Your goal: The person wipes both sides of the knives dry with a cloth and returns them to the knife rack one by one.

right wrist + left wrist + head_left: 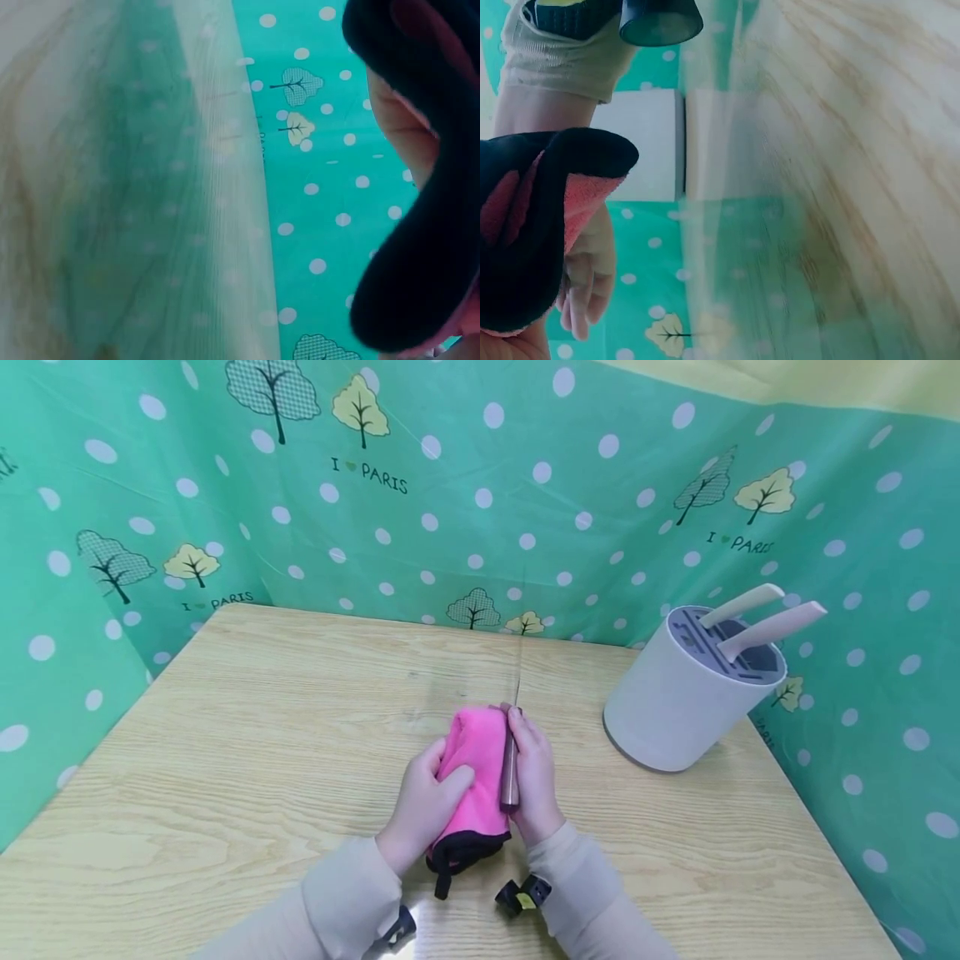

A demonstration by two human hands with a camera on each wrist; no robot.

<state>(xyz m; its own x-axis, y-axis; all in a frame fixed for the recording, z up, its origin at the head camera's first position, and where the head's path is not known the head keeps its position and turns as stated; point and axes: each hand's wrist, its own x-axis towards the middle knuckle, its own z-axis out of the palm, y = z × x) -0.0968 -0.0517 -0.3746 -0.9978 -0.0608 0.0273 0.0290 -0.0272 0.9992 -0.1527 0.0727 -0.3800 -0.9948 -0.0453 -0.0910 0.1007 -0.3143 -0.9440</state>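
My left hand [427, 793] grips a folded pink cloth [480, 777] with black edging, its thumb lying over the top. Against the cloth's right side, my right hand [534, 768] holds a knife by its brown handle [510, 772]. The knife's thin blade [518, 668] points away from me and shows almost edge-on. In the left wrist view the cloth's black edging [592, 154] hides much of the hands, and right-hand fingers [585, 289] show below it. The right wrist view has the black edging [420, 255] in front, with part of the left hand [401, 127] behind.
A white round knife block [675, 702] stands on the right of the wooden table [225, 760], with two pale-handled knives [772, 631] in its slots. Green dotted curtain [450, 510] hangs behind the table and along both sides.
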